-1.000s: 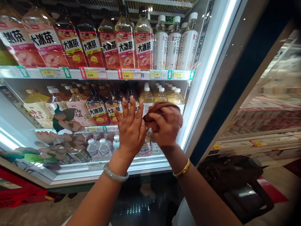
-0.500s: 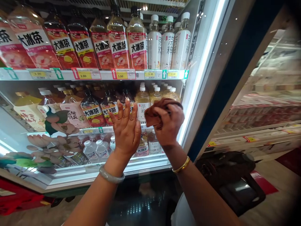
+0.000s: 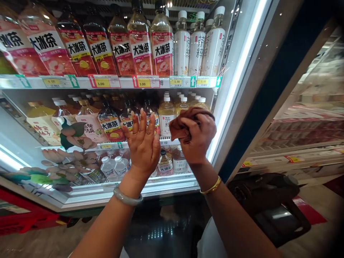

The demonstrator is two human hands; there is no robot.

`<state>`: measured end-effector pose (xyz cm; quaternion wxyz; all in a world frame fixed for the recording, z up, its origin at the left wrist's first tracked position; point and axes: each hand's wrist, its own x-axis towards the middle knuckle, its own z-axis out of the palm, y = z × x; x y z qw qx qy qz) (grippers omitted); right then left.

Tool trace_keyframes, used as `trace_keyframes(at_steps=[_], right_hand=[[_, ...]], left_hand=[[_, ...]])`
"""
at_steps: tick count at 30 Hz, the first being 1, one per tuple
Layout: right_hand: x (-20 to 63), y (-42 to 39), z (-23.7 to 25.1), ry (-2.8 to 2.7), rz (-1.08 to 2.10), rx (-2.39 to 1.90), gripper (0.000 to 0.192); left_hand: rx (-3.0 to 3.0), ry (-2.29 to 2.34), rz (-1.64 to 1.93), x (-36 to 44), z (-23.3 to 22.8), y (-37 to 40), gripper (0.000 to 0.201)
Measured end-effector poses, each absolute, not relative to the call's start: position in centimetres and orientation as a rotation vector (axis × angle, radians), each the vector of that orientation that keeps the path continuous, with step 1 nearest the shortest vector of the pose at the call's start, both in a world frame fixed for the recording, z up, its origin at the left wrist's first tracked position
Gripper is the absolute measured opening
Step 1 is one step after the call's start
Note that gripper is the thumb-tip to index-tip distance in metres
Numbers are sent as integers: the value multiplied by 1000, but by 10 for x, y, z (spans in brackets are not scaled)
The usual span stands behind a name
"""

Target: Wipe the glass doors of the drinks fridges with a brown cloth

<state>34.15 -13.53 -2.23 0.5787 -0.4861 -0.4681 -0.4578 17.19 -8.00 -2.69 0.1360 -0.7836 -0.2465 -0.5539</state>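
At the centre of the frame my left hand (image 3: 143, 143) is raised with palm forward and fingers spread, flat against the glass door (image 3: 32, 143) of a drinks cooler. Just to its right, my right hand (image 3: 200, 138) is closed around a bunched brown cloth (image 3: 178, 127), holding it to the same glass. Behind the glass, iced tea bottles (image 3: 110, 123) stand on the middle shelf, yellow price tags (image 3: 143, 82) line the shelf edge above, and a dark bag (image 3: 263, 193) sits at lower right.

Shop: drinks cooler (image 3: 236, 71), price tags (image 3: 104, 82), bottles (image 3: 139, 46)
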Motion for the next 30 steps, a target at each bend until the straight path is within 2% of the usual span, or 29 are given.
trace_keyframes(at_steps=[7,15,23,30], right_hand=[[302,-126,-70,-1668,-1173,-998,22],[323,-129,-19,-1118,-1012,-1135,22],[269,-116,-56,-1614,-1069,-1071,22],[290,-115,-10,-1143,-974,-1126,21]], left_hand=[[-2270,-709,-1607,166,-23,-83,62],[-2231,-750,-1595,148,-29,-73,62],[-2245,-883,-1565,126,-35,-68,59],[-2220,-953,-1560,101,-34,-64,60]])
